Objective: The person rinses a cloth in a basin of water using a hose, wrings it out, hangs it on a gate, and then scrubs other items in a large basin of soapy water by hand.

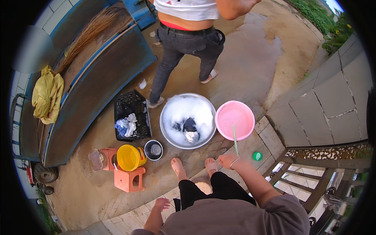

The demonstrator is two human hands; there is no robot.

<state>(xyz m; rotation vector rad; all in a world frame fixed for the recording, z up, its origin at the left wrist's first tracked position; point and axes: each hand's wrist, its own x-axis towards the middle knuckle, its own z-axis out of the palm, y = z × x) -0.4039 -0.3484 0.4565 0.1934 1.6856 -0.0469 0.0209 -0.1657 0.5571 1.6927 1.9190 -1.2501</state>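
Observation:
My right hand is closed at the end of my outstretched arm, a thin bracelet at the wrist. A pale green hose-like strip runs from the pink basin down to this hand; whether the fingers grip it is hidden. My left hand hangs low beside my knee, loosely open, with nothing visible in it. Ahead of my feet stands a wide metal basin full of white suds. Dark and light cloth pokes up through the foam.
A black crate holds crumpled cloths. A dark bowl, yellow bucket and orange stools stand left. Beyond the basin, another person stands on wet ground. A trailer is left, a wall right, a green-lidded container nearby.

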